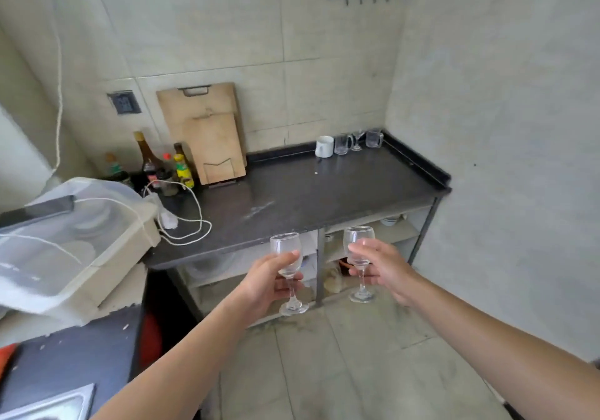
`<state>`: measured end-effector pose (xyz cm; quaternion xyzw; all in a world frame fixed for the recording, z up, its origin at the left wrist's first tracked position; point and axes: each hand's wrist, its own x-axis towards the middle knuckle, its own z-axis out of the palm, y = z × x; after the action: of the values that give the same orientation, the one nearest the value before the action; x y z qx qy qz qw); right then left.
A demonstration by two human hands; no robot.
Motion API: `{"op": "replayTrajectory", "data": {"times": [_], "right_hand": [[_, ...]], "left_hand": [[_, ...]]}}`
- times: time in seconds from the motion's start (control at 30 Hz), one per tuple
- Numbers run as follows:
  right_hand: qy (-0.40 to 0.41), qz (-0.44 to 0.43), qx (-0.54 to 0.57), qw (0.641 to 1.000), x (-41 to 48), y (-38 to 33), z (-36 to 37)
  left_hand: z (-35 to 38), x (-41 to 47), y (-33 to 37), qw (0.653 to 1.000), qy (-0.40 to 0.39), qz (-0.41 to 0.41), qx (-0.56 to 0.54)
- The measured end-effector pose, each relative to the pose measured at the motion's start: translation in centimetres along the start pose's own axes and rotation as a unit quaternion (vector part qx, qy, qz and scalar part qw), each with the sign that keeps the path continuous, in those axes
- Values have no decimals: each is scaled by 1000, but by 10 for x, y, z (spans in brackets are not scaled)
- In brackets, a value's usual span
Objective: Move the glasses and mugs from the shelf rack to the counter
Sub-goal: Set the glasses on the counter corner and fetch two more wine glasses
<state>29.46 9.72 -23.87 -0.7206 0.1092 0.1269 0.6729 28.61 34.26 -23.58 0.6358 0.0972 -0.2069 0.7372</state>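
Left hand (pixel 269 277): fingers curled round the lower bowl and stem of the left glass (pixel 285 243), thumb on the bowl's near side
Right hand (pixel 380 264): grasps the right glass (pixel 358 236) the same way, thumb across the bowl, fingers behind the stem
Glasses: both stemmed, clear, look empty, roughly upright, apart from each other; in the air over the floor, just short of the counter (pixel 324 189) front edge
Counter: dark top, from 9 to 2 o'clock of the hands; its middle is bare
Already set down: white mug (pixel 324 146), two glass mugs (pixel 342 144) and a small glass (pixel 357 139), in a row at the back right corner, about 12 o'clock of the right hand
Other things: boards (pixel 207 131) lean on the wall at 11 o'clock; bottles (pixel 162 163) and a looped cord (pixel 190 225) at 10 o'clock; shelves (pixel 383 234) under the top
Rack: cannot tell which it is from here
Step in hand: judged the carry leg, part of the load delivered, this pair on its way
Next move: reach toward 12 o'clock, lift the feet over the front edge, lower each glass flat onto the bare top near the row, then let the fingers go
Care: narrow feet and thin stems, likely to tip if released tilted; keep wide of the cord and of the glassware already standing
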Motion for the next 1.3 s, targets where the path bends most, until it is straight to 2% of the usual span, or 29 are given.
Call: {"op": "replayTrajectory", "data": {"times": [0.2, 0.5, 0.87, 1.3], "right_hand": [[46, 0, 19, 999, 84, -6, -84], [69, -1, 25, 997, 224, -59, -185], [90, 40, 3, 995, 374, -76, -251], [151, 48, -47, 986, 587, -137, -325]], "left_hand": [[65, 110, 29, 998, -51, -7, 31], [140, 269, 89, 997, -46, 5, 67], [176, 435, 121, 996, -58, -31, 65], [218, 666, 202, 995, -54, -57, 55]]}}
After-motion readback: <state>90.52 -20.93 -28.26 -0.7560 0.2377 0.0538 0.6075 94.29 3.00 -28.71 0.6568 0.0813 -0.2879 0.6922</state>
